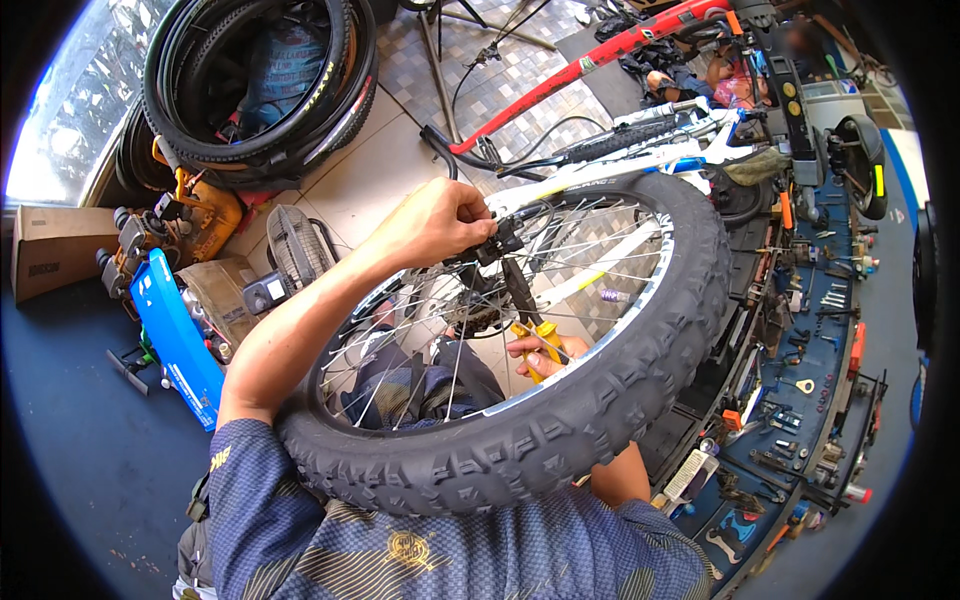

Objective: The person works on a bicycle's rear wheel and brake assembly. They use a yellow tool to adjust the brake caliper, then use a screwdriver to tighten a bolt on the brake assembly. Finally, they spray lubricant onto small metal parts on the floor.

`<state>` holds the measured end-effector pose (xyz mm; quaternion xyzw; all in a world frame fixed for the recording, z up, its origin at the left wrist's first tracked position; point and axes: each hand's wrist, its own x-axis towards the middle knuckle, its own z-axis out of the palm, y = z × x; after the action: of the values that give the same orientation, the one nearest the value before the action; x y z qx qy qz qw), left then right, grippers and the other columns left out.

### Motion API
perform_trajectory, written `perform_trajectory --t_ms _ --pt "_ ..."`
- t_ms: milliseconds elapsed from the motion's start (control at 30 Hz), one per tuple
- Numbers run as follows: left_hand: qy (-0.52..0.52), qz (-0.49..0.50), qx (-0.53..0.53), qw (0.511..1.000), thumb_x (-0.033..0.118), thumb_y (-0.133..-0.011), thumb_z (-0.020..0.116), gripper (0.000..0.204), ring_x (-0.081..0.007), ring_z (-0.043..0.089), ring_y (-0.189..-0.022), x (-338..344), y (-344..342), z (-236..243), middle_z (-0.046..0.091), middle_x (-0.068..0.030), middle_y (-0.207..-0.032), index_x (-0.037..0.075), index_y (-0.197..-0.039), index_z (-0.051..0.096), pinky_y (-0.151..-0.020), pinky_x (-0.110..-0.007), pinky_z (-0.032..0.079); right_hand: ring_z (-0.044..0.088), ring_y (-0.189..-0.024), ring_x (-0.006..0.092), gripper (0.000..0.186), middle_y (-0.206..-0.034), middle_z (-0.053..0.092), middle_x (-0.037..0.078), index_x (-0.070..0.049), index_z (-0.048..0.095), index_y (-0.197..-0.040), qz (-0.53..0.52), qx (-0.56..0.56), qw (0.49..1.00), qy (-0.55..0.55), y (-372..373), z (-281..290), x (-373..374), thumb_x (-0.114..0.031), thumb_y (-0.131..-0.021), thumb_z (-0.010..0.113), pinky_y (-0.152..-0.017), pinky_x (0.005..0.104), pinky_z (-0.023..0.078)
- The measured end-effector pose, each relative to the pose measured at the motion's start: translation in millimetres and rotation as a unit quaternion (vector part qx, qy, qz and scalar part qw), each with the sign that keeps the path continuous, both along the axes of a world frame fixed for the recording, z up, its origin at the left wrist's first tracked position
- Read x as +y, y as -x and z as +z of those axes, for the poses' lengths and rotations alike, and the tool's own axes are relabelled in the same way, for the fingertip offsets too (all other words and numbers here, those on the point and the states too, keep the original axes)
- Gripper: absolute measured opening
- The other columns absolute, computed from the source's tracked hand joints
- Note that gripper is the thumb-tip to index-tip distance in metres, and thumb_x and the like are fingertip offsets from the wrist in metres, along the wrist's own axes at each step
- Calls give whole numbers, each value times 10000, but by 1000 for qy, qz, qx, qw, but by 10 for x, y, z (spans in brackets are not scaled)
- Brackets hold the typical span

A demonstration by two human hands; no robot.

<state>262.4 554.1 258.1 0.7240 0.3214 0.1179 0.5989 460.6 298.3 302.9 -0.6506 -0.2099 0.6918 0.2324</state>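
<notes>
A bicycle wheel with a knobby black tyre [690, 290] lies over my lap, joined to a white frame [560, 180]. My left hand [455, 215] is closed at the black component [500, 235] near the hub, fingertips pinched on it; exactly what they grip is partly hidden. Beneath the spokes, my right hand [540, 355] is closed round yellow-handled pliers [545, 340], their jaws toward the black part above. The cassette [475, 320] sits behind the spokes, partly hidden.
Stacked tyres [260, 40] stand upper left, near a fan [295, 250], yellow machinery [200, 210] and a blue panel [180, 340]. A red frame [580, 75] lies beyond the wheel. A tool-covered bench [810, 400] runs along my right. Another person, partly visible, is at the upper right.
</notes>
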Motion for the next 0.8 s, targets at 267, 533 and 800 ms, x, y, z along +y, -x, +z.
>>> perform_trajectory --t_ms 267,533,800 --pt "-4 -3 -1 1000 224 -918 765 247 -168 721 -767 -10 -13 -25 771 -118 -832 -18 -963 778 -751 -346 566 666 -1067 177 401 -1253 697 86 -12 711 -1296 2 -24 1000 -3 11 -42 8 -319 -1040 680 -901 337 530" --pt "11 0 0 1000 224 -904 770 247 -164 708 -763 -20 -22 -47 755 -109 -812 -19 -947 768 -748 -346 559 680 -1033 200 346 -1194 717 97 -28 746 -1255 36 -116 990 -64 76 -32 40 -280 -1022 696 -887 361 533" --pt "22 2 17 1000 222 -877 744 244 -147 667 -701 -31 -59 -25 729 -96 -757 -20 -892 759 -693 -347 538 688 -937 244 267 -1003 719 120 -72 791 -1202 79 -331 908 -245 241 -31 5 -215 -991 711 -862 369 531"
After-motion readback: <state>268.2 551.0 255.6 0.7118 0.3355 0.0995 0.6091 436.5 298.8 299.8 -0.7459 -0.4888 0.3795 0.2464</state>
